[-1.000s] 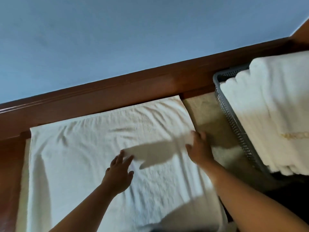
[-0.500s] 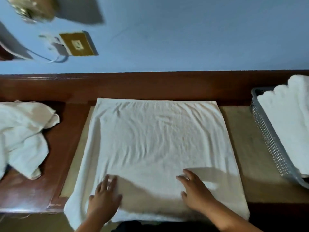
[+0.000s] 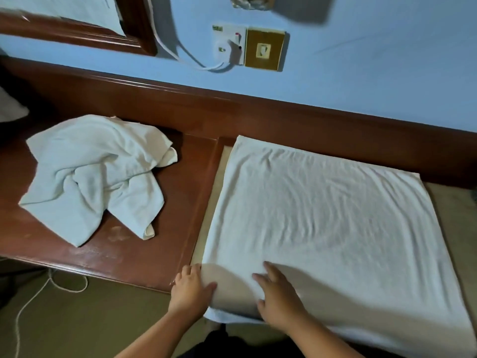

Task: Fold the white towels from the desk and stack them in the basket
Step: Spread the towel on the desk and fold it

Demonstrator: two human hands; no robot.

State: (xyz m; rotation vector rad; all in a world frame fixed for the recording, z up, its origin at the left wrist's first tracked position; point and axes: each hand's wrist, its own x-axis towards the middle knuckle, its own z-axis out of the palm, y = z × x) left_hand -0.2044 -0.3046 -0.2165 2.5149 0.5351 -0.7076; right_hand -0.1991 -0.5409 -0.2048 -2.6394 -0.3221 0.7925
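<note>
White terry towel [image 3: 322,228], spread flat and lightly creased, covers most of the beige inset pad [image 3: 209,197] on the right part of a reddish-brown wooden desk [image 3: 144,241], its far edge against the desk's raised back rail. A person's two bare forearms come in from the near edge and meet the towel at its near-left corner. The left hand [image 3: 189,288] lies along the towel's left edge, its fingers straight and pointing to the far side just beside the cloth, its thumb spread to the right and resting on top of it. The right hand [image 3: 278,303] lies palm down on the towel a little to the right, fingers straight and fanned toward the far left, pressing the cloth and clasping nothing. The two hands are near each other but apart.

On the left part of the desk, well apart from the flat towel, lies a second white towel in a crumpled heap [image 3: 95,174].

On the blue wall [image 3: 361,78] behind the desk are a white plug socket [image 3: 228,47] with a red switch and a brass-coloured switch plate [image 3: 264,49], touching side by side. A small green label at the socket's top corner is too blurred to read. A white flex [image 3: 185,58] runs from the plug up to the left, past a dark wooden frame [image 3: 136,27]. A thin pale cord [image 3: 31,301] trails over the floor at near left.
</note>
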